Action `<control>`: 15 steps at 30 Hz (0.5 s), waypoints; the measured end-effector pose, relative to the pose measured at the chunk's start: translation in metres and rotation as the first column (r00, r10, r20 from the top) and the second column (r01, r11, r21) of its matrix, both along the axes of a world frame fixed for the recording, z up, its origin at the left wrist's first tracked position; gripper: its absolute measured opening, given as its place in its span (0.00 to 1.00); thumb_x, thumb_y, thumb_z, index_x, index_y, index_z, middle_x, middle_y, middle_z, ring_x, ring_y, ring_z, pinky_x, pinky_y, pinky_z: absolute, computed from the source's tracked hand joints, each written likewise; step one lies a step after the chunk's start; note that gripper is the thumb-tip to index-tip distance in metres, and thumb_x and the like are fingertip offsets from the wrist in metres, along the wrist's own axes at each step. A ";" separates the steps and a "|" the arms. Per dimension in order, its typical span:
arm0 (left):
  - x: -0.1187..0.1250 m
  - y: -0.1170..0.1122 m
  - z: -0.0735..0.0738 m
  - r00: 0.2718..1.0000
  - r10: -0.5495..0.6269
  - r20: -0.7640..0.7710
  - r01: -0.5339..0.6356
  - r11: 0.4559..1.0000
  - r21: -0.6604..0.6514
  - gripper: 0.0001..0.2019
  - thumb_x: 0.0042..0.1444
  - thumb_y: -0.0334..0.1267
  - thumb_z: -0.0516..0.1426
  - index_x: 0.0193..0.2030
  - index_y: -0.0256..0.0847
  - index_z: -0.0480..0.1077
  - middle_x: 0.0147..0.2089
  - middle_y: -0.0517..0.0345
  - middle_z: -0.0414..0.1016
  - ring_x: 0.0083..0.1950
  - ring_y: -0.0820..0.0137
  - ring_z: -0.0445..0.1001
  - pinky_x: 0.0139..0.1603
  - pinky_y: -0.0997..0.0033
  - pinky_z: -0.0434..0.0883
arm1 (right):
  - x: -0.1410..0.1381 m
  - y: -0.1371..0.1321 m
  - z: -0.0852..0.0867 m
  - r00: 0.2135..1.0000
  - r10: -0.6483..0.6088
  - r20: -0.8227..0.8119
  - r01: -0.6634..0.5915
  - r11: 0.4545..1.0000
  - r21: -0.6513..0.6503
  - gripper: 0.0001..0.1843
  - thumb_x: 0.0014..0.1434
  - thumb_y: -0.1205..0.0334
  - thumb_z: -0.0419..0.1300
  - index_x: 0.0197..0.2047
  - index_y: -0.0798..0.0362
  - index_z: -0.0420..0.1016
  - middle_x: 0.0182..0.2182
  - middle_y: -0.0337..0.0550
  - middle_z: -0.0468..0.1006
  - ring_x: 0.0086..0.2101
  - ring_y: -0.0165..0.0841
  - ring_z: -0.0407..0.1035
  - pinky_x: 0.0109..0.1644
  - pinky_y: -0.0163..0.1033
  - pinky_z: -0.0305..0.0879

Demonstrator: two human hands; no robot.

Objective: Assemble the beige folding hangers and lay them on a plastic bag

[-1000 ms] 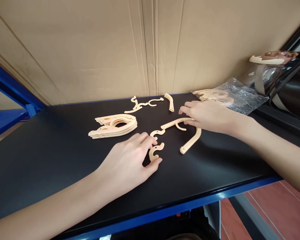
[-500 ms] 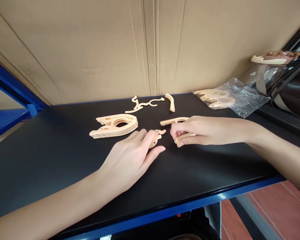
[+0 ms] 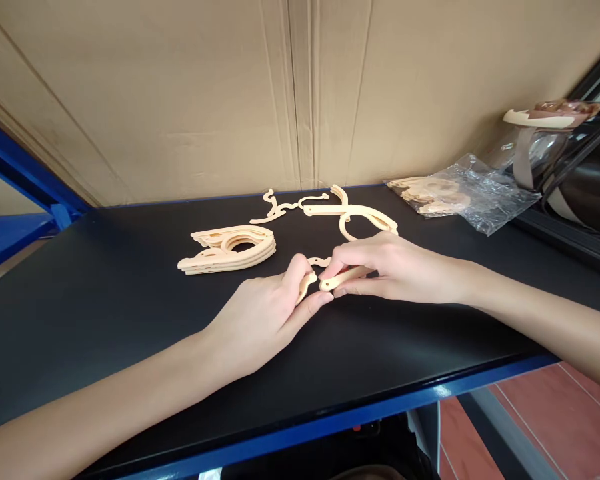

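The stack of cream plastic pieces (image 3: 229,249) lies flat on the left, clear of the work. Then the left grip (image 3: 260,317) pinches a small hook (image 3: 306,285) low over the desk (image 3: 105,313), the right grip (image 3: 385,267) pinches a curved arm (image 3: 347,275), tips touching, I guess to line them up. There's a plastic bag (image 3: 475,197) far right, no readable writing

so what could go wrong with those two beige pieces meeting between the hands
1. The left hand pinches the small hook piece by fingertips only; it may slip onto the black table.
2. The curved part in the right hand is thin; forced in misaligned, it might bend or snap.
3. Its far end reaches close to the loose pieces by the cardboard, and a twist could scatter them.
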State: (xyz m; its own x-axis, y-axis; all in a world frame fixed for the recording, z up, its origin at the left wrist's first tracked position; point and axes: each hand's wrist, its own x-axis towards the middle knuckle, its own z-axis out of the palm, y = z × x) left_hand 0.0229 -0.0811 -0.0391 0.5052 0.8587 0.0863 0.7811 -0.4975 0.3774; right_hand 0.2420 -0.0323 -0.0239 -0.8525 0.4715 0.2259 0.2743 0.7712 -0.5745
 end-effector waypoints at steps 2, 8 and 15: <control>0.001 0.000 0.000 1.000 -0.016 0.009 0.016 1.000 -0.025 0.13 0.67 0.51 0.42 0.37 0.45 0.52 0.25 0.66 0.69 0.23 0.66 0.72 0.22 0.72 0.59 | -0.001 0.000 -0.002 0.998 -0.014 -0.055 0.014 1.000 0.011 0.06 0.62 0.60 0.60 0.38 0.53 0.72 0.33 0.38 0.78 0.32 0.28 0.74 0.34 0.32 0.67; 0.003 0.000 0.003 0.999 -0.033 -0.028 0.032 0.999 -0.038 0.13 0.68 0.50 0.41 0.37 0.46 0.52 0.23 0.66 0.68 0.22 0.65 0.72 0.21 0.73 0.57 | -0.004 -0.004 -0.002 0.990 -0.054 -0.131 0.060 0.997 0.042 0.07 0.60 0.61 0.63 0.34 0.56 0.72 0.27 0.37 0.78 0.28 0.25 0.73 0.30 0.29 0.66; 0.001 -0.001 -0.006 0.990 -0.051 -0.132 0.066 0.992 0.107 0.11 0.68 0.46 0.41 0.43 0.43 0.56 0.26 0.61 0.72 0.18 0.65 0.71 0.18 0.72 0.56 | -0.006 -0.005 -0.007 0.987 -0.047 -0.151 0.057 0.997 0.057 0.07 0.60 0.62 0.63 0.32 0.56 0.72 0.25 0.36 0.77 0.25 0.25 0.71 0.28 0.29 0.64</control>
